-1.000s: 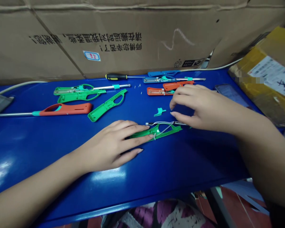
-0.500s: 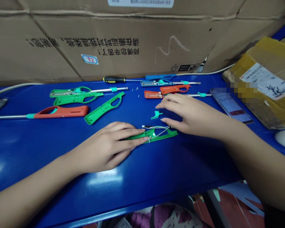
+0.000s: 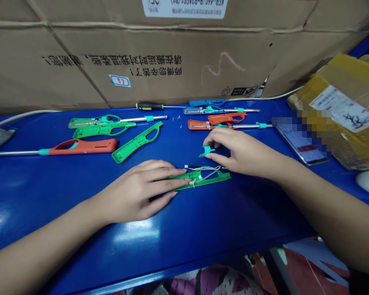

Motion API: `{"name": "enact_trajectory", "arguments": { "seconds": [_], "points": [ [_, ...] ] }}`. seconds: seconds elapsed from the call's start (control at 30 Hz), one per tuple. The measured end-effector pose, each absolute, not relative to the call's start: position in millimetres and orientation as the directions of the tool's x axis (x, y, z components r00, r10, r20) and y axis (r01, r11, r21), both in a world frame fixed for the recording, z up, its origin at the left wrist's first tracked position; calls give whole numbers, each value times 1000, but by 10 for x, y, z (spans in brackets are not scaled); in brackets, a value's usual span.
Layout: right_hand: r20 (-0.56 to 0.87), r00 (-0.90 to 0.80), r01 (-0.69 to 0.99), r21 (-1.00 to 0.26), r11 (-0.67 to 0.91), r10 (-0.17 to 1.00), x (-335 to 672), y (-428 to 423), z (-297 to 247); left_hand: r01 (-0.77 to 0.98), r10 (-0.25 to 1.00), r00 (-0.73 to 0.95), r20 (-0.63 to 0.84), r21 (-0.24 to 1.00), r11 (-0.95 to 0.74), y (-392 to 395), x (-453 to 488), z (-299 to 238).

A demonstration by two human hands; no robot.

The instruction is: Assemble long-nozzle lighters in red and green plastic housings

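My left hand point(image 3: 144, 188) lies palm down over the left end of a green lighter casing half point(image 3: 215, 177), its fingers holding the casing against the table. The fingers hide that end. Inside the casing sit a small clear fitting and a thin pale tube; by its far edge lies a black igniter with white wires point(image 3: 199, 167). Just above the table, beyond the casing, my right hand point(image 3: 236, 151) pinches a turquoise lighter trigger point(image 3: 207, 151) between thumb and fingers.
Beyond my left hand lie another green casing half point(image 3: 137, 141), an opened green lighter point(image 3: 103, 124) and a closed red lighter point(image 3: 83, 146). Toward the back are a screwdriver point(image 3: 150, 106), a blue lighter point(image 3: 218, 110) and an orange one point(image 3: 199, 124). A phone point(image 3: 298, 141) and cardboard box point(image 3: 335, 123) stand right.
My right hand has closed on the turquoise trigger, which lay on the table before, and has tilted it slightly. My left hand stays on the green casing. The camera view has shifted a little.
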State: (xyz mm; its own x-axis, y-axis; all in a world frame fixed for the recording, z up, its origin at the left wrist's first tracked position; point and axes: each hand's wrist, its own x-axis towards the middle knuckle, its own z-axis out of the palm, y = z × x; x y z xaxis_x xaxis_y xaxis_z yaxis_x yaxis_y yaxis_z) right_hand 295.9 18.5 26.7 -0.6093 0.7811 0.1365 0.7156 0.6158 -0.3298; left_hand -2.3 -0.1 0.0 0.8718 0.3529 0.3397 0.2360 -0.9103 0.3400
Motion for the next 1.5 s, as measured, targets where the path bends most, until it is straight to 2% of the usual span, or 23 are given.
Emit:
{"name": "enact_trajectory", "arguments": {
  "seconds": [0.23, 0.43, 0.63, 0.93, 1.13, 1.5],
  "points": [
    [-37, -564, 821, -139, 554, 825, 3187, 206, 433, 241, 388, 844, 370, 384, -891, 5, -11, 6],
    [37, -634, 737, -273, 618, 772, 3263, 135, 591, 221, 394, 838, 377, 426, -877, 16, -9, 25],
    [-209, -679, 726, -329, 603, 703, 3224, 58, 589, 211, 396, 839, 372, 448, -869, 50, -39, 29],
    [-280, -661, 742, -385, 549, 696, 3176, 55, 640, 211, 384, 849, 363, 434, -876, 129, -105, 51],
    [-262, -705, 697, -428, 575, 659, 3167, 82, 611, 226, 392, 855, 340, 437, -871, 155, -121, 67],
    [-228, -755, 646, -421, 637, 615, 3157, 73, 570, 263, 433, 834, 341, 443, -857, 190, -138, 53]
  ]
}}
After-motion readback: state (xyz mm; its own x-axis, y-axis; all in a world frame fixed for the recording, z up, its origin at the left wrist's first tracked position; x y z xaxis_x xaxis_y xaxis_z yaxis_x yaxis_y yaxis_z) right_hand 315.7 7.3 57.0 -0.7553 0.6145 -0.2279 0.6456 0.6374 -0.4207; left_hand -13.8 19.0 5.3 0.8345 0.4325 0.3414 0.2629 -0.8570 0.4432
